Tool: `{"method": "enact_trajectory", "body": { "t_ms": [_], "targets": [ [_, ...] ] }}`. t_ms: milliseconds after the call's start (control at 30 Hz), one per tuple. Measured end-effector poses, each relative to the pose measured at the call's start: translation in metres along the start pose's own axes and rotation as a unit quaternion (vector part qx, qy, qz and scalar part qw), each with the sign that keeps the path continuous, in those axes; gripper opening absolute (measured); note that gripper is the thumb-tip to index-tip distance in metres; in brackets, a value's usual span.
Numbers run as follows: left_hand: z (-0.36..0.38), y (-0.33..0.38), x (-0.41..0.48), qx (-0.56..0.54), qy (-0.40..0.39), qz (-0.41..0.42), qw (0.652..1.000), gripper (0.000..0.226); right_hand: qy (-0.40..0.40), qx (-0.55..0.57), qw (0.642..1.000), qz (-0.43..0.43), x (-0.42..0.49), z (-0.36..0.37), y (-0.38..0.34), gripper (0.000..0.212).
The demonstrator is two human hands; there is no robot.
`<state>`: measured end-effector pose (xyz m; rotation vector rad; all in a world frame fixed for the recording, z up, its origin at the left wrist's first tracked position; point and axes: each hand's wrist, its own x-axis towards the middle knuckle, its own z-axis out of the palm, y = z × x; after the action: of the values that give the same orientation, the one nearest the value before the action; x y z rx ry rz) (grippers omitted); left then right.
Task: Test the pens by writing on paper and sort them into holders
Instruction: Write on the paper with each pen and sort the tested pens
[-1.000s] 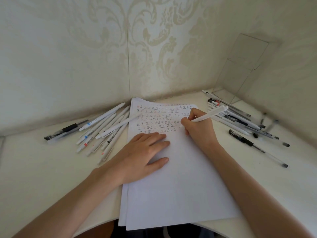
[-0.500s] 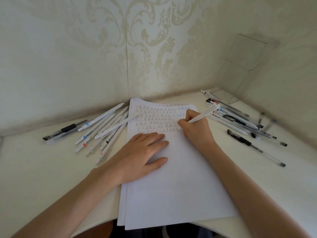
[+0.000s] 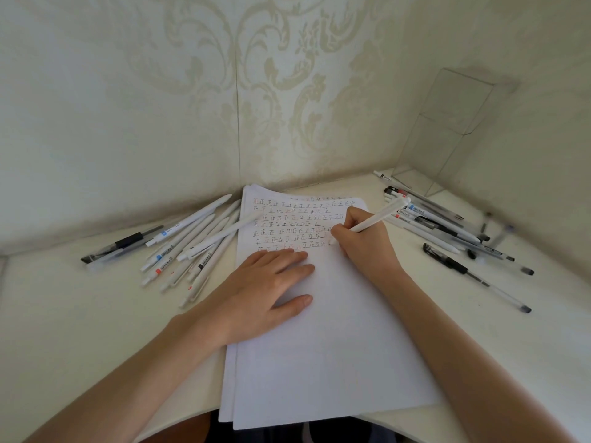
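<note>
A stack of white paper [image 3: 326,353] lies in front of me, its upper part filled with rows of small written marks. My right hand [image 3: 364,244] grips a white pen [image 3: 379,217] with its tip on the paper at the end of the lowest rows. My left hand [image 3: 265,289] rests flat on the sheet, fingers straight, holding it down. A pile of white pens [image 3: 198,244] lies left of the paper. Another pile of mixed white and clear pens [image 3: 447,228] lies to the right.
A clear plastic holder [image 3: 447,129] stands in the back right corner against the wall. Two dark pens [image 3: 121,244] lie at the far left. A black-grip clear pen [image 3: 473,274] lies apart at the right. Patterned walls close off the back and right of the white desk [image 3: 64,314].
My right hand with the pen has shifted slightly left and down along the written rows. My left hand has stayed flat on the paper.
</note>
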<state>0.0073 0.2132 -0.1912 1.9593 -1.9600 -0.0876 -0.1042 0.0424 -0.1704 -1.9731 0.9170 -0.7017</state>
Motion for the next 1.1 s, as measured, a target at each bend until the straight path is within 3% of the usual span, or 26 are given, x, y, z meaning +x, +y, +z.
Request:
{"method": "enact_trajectory", "body": {
  "t_ms": [333,433,533,667,733,833,933,1100],
  "targets": [
    [0.000,-0.001,0.000,-0.002,0.009,0.003,1.000,0.068,0.029,0.004,1.000,-0.006,-0.002,0.000,-0.001,0.033],
    [-0.003,-0.001,0.001,-0.004,0.073,-0.014,0.997,0.049,0.022,0.068,0.997,-0.009,-0.009,-0.004,-0.002,0.029],
    [-0.010,-0.003,0.001,-0.030,0.154,-0.057,0.986,0.043,-0.015,0.077,0.995,-0.060,-0.008,-0.005,-0.003,0.008],
    [-0.011,-0.009,0.001,-0.062,0.195,-0.098,0.974,0.044,-0.073,0.152,0.984,-0.065,-0.004,-0.012,-0.005,0.046],
    [-0.009,-0.012,0.000,-0.109,0.180,-0.104,0.972,0.052,-0.100,0.241,0.965,-0.036,-0.004,-0.015,-0.004,0.042],
    [-0.012,-0.008,-0.002,-0.201,0.096,-0.036,0.974,0.070,-0.119,0.299,0.947,-0.006,-0.006,-0.013,-0.006,0.025],
    [-0.011,0.000,-0.001,-0.187,0.051,0.035,0.981,0.080,-0.163,0.316,0.935,-0.004,-0.014,-0.004,-0.016,0.019],
    [-0.005,-0.003,-0.001,-0.207,0.082,0.059,0.973,0.055,-0.207,0.285,0.936,-0.008,-0.025,0.009,-0.023,0.019]
  ]
}}
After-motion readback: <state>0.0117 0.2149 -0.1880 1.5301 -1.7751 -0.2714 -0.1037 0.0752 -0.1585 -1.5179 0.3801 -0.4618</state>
